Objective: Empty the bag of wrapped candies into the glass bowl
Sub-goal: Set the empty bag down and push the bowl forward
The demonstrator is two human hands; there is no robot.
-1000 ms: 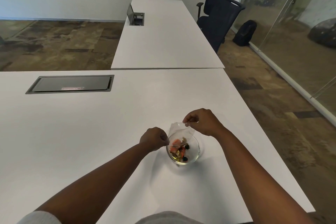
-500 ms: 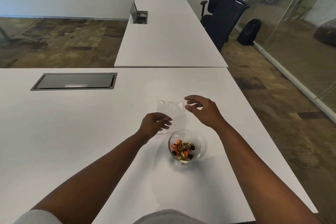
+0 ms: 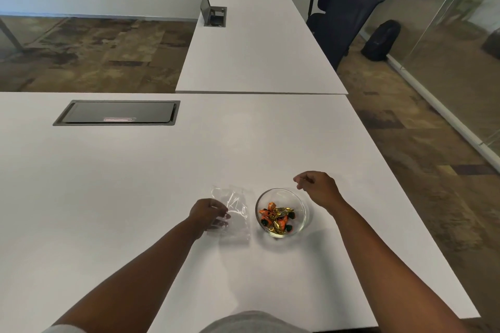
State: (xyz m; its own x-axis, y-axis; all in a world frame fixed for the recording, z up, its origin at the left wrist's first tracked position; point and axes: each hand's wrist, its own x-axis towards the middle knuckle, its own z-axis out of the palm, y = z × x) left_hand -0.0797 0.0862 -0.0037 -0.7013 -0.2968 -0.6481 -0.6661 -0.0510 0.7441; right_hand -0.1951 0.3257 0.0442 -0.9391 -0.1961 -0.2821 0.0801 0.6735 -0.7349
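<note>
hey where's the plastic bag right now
In the head view the clear plastic bag lies on the white table, just left of the glass bowl of candies, with the left hand on it.

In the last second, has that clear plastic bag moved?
Yes. The bag was over the glass bowl; now it lies flat on the table, left of the bowl, under the left hand.

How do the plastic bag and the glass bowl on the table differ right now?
The plastic bag lies flat, crumpled and looks empty, while the glass bowl stands upright and holds the wrapped candies. The bag is soft and roughly rectangular; the bowl is rigid and round. The left hand is on the bag, but the right hand hovers beside the bowl, not gripping it. Both are see-through and sit side by side on the white table.
</note>
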